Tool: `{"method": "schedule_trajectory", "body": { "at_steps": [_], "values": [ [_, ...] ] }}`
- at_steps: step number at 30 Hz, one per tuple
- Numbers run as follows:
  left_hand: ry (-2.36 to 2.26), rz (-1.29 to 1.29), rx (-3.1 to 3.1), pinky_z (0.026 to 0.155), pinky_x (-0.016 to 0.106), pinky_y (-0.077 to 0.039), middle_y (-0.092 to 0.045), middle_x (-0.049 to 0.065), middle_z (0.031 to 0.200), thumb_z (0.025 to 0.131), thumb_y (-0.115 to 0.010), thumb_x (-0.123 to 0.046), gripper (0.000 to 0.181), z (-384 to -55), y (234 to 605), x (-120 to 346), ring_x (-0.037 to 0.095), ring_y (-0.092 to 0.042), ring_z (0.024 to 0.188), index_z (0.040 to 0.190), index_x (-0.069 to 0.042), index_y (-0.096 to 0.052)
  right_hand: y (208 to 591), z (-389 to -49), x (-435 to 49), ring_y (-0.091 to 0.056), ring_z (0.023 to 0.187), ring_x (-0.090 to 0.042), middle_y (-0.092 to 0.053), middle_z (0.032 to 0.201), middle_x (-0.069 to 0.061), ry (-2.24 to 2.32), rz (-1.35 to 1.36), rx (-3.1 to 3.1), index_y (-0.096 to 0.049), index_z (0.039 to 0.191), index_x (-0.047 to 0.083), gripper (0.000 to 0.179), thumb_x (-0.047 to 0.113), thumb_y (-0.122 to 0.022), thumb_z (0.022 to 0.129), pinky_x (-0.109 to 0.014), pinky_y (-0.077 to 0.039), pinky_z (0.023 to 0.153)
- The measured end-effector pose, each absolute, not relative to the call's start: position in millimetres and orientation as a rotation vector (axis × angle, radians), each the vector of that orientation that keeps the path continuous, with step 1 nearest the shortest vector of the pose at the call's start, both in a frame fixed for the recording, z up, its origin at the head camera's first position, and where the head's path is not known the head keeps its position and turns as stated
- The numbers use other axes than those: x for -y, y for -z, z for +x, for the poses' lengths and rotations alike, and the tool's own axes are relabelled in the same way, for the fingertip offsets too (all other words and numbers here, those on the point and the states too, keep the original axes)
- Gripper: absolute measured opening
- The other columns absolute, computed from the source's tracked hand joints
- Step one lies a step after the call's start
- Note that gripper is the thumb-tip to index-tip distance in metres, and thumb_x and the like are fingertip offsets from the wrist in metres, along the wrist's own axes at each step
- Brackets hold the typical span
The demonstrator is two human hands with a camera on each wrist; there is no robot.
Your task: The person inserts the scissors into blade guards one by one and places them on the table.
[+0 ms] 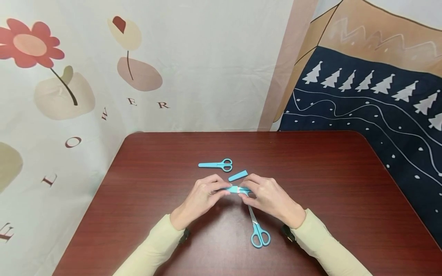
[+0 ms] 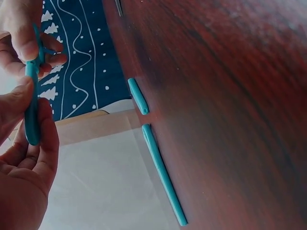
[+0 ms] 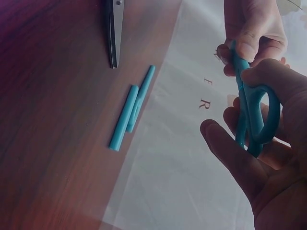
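Observation:
My left hand (image 1: 206,191) pinches a light-blue scissor cover (image 2: 31,117) between thumb and fingers. From the other side, my right hand (image 1: 268,193) grips a pair of blue-handled scissors (image 3: 269,122) by the finger loops. The cover sits over the blades, and a short pale strip shows between it and the handles in the head view. Both hands are raised just over the table, close together. Beyond them lies a loose blue cover (image 1: 238,175). Uncovered scissors (image 1: 259,233) lie below the right hand, blades pointing away from me.
Another pair of scissors (image 1: 215,165), its cover on, lies farther back on the dark red wooden table (image 1: 155,161). A printed cloth (image 1: 214,76) hangs behind the far edge, with a navy tree-patterned part (image 1: 366,92) on the right.

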State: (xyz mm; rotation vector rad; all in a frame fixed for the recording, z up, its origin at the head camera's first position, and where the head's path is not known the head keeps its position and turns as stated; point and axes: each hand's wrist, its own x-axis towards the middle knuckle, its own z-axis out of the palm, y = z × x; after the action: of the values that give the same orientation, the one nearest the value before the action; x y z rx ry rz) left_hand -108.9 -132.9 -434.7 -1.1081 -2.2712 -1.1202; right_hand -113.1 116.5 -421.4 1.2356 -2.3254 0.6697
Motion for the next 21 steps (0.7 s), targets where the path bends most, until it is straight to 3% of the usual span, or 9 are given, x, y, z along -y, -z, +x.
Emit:
{"method": "schedule_trajectory", "body": {
  "at_steps": [21],
  "values": [
    [1.099,-1.229,2.219,0.067,0.014,-0.049,-0.067,0.0,0.09,0.081,-0.085,0.002,0.024,-116.5,442.5,135.8,0.007,-0.061,0.073,0.104,-0.003,-0.08,427.2,-116.0,-114.9,-0.065,0.072,-0.007,-0.069,0.097,-0.001,-0.694,1.238,2.35,-0.075,0.094,0.007,0.021,0.015,-0.089,0.081,-0.018,-0.054,0.062]
  ]
}}
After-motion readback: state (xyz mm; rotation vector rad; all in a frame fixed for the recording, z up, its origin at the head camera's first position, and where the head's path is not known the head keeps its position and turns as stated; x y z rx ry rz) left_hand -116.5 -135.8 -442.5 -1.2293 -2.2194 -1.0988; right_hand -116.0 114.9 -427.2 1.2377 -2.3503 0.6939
